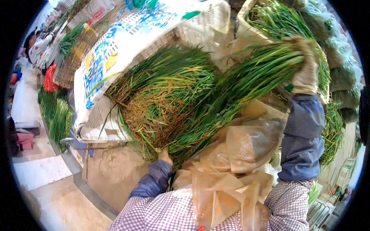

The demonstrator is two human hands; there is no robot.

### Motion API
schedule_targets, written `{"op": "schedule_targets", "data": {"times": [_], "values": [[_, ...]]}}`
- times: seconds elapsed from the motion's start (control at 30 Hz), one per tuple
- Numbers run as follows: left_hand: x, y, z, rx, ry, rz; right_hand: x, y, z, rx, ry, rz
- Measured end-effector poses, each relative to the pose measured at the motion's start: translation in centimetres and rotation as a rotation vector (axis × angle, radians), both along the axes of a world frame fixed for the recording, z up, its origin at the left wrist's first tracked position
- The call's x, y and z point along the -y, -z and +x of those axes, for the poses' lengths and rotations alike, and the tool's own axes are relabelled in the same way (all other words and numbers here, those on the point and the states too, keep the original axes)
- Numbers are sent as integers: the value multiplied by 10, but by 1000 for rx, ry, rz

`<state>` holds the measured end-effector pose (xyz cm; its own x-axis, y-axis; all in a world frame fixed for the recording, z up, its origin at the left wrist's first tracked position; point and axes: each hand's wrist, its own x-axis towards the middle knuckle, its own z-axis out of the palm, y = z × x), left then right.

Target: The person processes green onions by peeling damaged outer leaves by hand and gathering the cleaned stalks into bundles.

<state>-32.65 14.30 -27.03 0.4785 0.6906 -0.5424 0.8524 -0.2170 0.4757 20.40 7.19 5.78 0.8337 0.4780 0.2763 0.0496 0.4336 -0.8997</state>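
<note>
My right hand [306, 67], in a pale glove and blurred by motion, grips one end of a bunch of long green chives [266, 63] out to the right. The bunch stretches leftward and down across my apron. A big heap of chives [162, 96], with many yellow-brown leaves in it, lies at the mouth of a white plastic basket [96, 115]. Low at the near edge of this heap is my left hand [165, 156], in among the leaves. Its fingers are hidden, so I cannot tell what it holds.
A second basket [243, 17] with more chives stands at the upper right. Bagged bundles [343, 79] are stacked along the right side. Cut chives [59, 117] lie on the floor at left, near red ties [51, 79]. Another person [40, 50] is at the far left.
</note>
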Motion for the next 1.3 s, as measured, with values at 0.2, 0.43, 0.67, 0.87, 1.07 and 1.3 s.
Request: {"op": "schedule_targets", "data": {"times": [0.2,0.43,0.67,0.87,1.07,1.3], "values": [[-74,-94,4,-139,-458,-629,92,-55,14,-66,298,256],[-110,-417,127,1201,165,-26,98,-93,-84,-190,68,357],[-10,-453,321,1009,1146,-409,154,-54,-79,-557,-136,654],[89,-309,340,479,870,-1373,262,11,-49,-584,62,534],[77,-327,362,668,642,-655,328,62,-47,-613,66,632],[112,-286,402,559,1014,-639,340,72,-45,-602,124,598]]}}
